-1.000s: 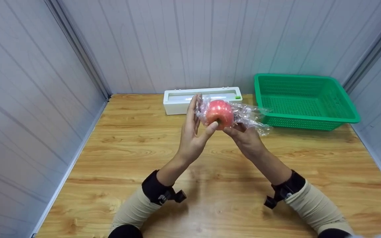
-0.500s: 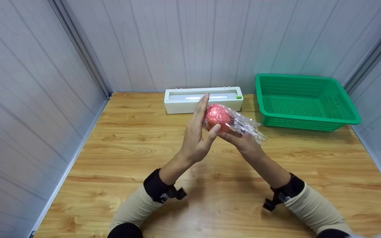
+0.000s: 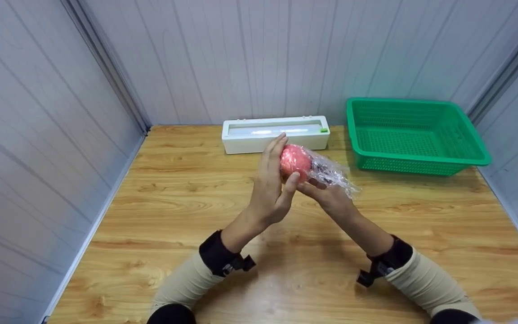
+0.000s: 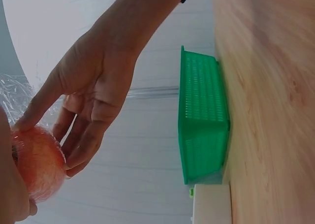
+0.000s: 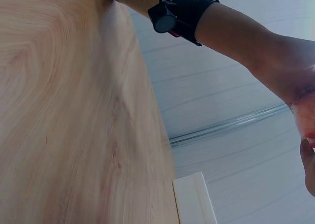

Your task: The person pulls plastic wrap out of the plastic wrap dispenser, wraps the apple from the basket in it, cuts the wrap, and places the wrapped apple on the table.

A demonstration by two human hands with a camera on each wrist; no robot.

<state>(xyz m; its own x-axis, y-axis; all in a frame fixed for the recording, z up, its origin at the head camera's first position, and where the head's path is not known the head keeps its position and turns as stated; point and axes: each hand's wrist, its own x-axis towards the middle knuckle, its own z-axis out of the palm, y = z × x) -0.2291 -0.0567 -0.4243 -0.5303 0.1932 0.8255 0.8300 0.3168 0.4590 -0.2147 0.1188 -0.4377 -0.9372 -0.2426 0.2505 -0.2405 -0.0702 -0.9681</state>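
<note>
A red apple (image 3: 296,161) wrapped in clear plastic film (image 3: 331,173) is held above the table between both hands. My left hand (image 3: 269,193) lays straight fingers along the apple's left side, its thumb touching the front. From the lower right, my right hand (image 3: 334,200) holds the apple, partly behind the loose film that trails off to the right. In the left wrist view, the right hand (image 4: 101,76) has its thumb and curled fingers on the wrapped apple (image 4: 42,167). Only a part of the apple (image 5: 306,118) appears at the edge of the right wrist view.
A white cling film dispenser (image 3: 246,145) with a green slider stands at the back wall, behind the hands. To its right is a green perforated plastic basket (image 3: 421,162). Pale panel walls (image 3: 286,58) bound the wooden table (image 3: 173,189) at the back and sides.
The apple has tilted and come slightly lower and nearer. My left hand's straight fingers have slid over its left side, and the film has been drawn in to a narrower tail at the right.
</note>
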